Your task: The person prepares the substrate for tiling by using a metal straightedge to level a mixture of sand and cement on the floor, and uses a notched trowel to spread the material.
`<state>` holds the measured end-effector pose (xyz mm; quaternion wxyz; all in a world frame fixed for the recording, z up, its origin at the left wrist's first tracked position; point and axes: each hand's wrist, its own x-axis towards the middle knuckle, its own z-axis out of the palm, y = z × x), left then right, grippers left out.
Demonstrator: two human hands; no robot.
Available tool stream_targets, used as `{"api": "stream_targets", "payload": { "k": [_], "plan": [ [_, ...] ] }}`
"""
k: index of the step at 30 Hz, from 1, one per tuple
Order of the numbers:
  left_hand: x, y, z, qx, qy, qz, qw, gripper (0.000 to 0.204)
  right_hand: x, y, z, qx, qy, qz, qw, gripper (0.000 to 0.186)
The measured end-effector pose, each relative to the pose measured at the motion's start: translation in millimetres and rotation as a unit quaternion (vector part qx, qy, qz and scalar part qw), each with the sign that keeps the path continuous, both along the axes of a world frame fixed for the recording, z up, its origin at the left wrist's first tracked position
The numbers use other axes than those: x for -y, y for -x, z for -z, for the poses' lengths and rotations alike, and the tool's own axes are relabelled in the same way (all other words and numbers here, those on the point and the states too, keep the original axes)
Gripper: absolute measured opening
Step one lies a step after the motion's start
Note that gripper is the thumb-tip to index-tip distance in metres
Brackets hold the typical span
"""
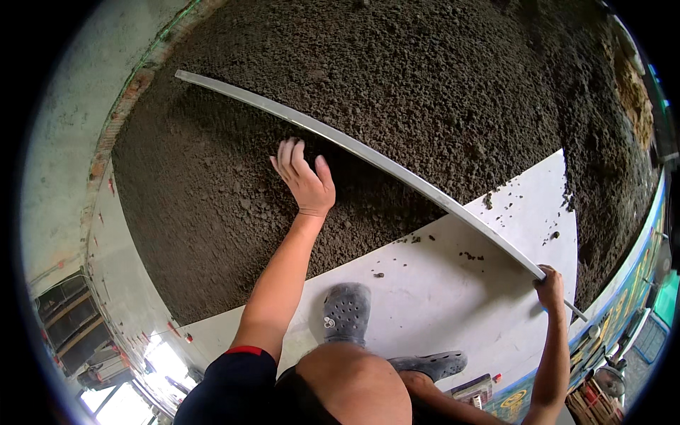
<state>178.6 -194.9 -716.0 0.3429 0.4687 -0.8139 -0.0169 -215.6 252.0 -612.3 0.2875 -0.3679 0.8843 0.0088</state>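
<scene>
A long pale metal straightedge (368, 154) stretches diagonally from the far left to the near right. Its far part is over dark, crumbly mortar (439, 78) and its near part crosses large white floor tiles (467, 283). Near that close end, my right hand (550, 287) is closed round the bar. My left hand (304, 177) is held above the mortar on the near side of the bar, fingers extended and thumb apart, with nothing in it. A gap shows between this hand and the straightedge. The mortar under the left hand looks flatter than the lumpy heap beyond the bar.
My grey clogs (347, 312) rest on the tiles, where loose crumbs lie scattered. A pale wall (92, 99) with exposed brick along its base borders the left side. Small red tile clips (174, 328) show at the tile joints. Tools and a fan (609, 381) stand at lower right.
</scene>
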Motion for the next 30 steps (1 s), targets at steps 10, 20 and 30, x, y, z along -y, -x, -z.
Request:
{"api": "stream_targets", "payload": {
  "k": [10, 20, 30],
  "plan": [
    [-3.9, -5.7, 7.0, -0.064, -0.035, 0.04, 0.997, 0.046, 0.2, 1.1, 2.8, -0.003, 0.008, 0.033, 0.999, 0.03],
    [76.6, 36.8, -100.7, 0.313, -0.22, 0.336, 0.861, 0.025, 4.4, -3.7, 0.1, 0.007, 0.003, 0.009, 1.0, 0.035],
    [12.4, -128.9, -89.2, 0.224, -0.212, 0.173, 0.936, 0.019, 51.4, -59.4, 10.3, -0.058, 0.067, -0.068, 0.994, 0.043]
  ]
}}
